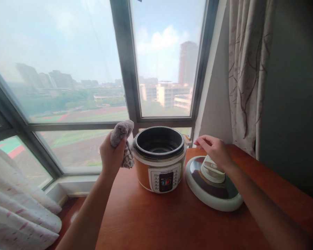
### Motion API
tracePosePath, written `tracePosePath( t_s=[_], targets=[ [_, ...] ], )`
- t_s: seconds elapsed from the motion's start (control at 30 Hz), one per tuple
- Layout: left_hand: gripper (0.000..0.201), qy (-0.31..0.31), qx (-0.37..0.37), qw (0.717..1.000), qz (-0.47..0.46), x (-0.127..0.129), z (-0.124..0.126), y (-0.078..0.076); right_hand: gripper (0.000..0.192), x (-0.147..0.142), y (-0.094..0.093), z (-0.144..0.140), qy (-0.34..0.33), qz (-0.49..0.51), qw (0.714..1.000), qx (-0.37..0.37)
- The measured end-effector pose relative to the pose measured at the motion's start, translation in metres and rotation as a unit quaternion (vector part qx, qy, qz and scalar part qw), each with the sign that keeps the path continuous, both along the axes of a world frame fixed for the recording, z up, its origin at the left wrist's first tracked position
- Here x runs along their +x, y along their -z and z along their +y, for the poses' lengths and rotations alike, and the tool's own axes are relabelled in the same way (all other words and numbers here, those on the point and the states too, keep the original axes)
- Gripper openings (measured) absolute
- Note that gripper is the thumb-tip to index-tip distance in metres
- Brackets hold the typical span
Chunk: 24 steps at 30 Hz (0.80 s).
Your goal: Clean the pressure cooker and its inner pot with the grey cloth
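My left hand (pixel 111 152) is closed around a grey cloth (pixel 122 133), whose patterned lower end hangs down. It is raised just left of the rice cooker (pixel 143 173). The cooker stands lidless on the table, its dark inner pot (pixel 159 140) in place and its control panel (pixel 165 180) facing me. My right hand (pixel 212 149) hovers over the cooker's round lid (pixel 211 205), in front of the lid's knob from my view. Its fingers are drawn together and point left, with nothing visible in them. The lid lies on the table, knob side up.
The reddish-brown wooden table (pixel 135 222) runs beneath both items. Tall framed windows (pixel 125 62) rise behind it. A patterned curtain (pixel 246 76) hangs at the right, and a white curtain (pixel 18 208) hangs at the lower left. A small object sits behind the cooker, partly hidden.
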<state>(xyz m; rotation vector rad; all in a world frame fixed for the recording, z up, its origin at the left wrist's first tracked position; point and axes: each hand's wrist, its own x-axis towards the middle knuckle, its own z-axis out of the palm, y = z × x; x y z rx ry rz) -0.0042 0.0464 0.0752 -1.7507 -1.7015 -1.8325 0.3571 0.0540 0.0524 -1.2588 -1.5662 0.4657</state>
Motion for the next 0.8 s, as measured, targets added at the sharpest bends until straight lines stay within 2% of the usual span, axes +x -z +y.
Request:
tracePosePath(
  t_s=[0.1, 0.17, 0.2, 0.27, 0.37, 0.43, 0.5, 0.53, 0.6, 0.67, 0.73, 0.8],
  targets=[
    [0.039, 0.064, 0.048, 0.986, 0.146, 0.042, -0.018, -0.018, 0.035, -0.046, -0.022, -0.025, -0.155, 0.075, 0.985, 0.005],
    [0.044, 0.105, 0.050, 0.961, 0.252, 0.079, -0.024, -0.022, 0.041, -0.081, -0.025, -0.034, -0.260, 0.153, 0.953, -0.009],
    [0.046, 0.126, 0.044, 0.950, 0.282, 0.097, -0.025, -0.021, 0.042, -0.096, -0.024, -0.035, -0.282, 0.210, 0.936, -0.015],
    [0.053, 0.149, 0.036, 0.944, 0.290, 0.127, -0.024, -0.017, 0.040, -0.114, -0.022, -0.029, -0.266, 0.340, 0.902, -0.030],
    [0.064, 0.226, 0.024, 0.914, 0.336, 0.143, -0.018, -0.014, 0.035, -0.105, -0.021, -0.008, -0.180, 0.460, 0.867, -0.062],
    [0.059, 0.267, 0.023, 0.899, 0.346, 0.134, -0.011, -0.017, 0.031, -0.080, -0.024, 0.010, -0.133, 0.470, 0.866, -0.104],
    [0.045, 0.247, 0.012, 0.913, 0.324, 0.113, 0.000, -0.023, 0.028, -0.053, -0.029, 0.028, -0.101, 0.443, 0.874, -0.173],
    [0.040, 0.209, -0.008, 0.927, 0.310, 0.100, 0.007, -0.026, 0.027, -0.041, -0.031, 0.036, -0.088, 0.409, 0.884, -0.207],
    [0.037, 0.092, -0.089, 0.942, 0.311, 0.073, 0.023, -0.032, 0.026, -0.026, -0.034, 0.052, -0.077, 0.360, 0.897, -0.247],
    [0.037, -0.025, -0.219, 0.919, 0.326, 0.048, 0.042, -0.036, 0.025, -0.023, -0.034, 0.065, -0.068, 0.335, 0.903, -0.260],
    [0.040, -0.061, -0.286, 0.900, 0.323, 0.029, 0.059, -0.037, 0.026, -0.026, -0.031, 0.077, -0.054, 0.318, 0.910, -0.262],
    [0.045, -0.066, -0.335, 0.883, 0.323, 0.017, 0.073, -0.035, 0.028, -0.030, -0.028, 0.087, -0.041, 0.295, 0.919, -0.259]
  ],
)
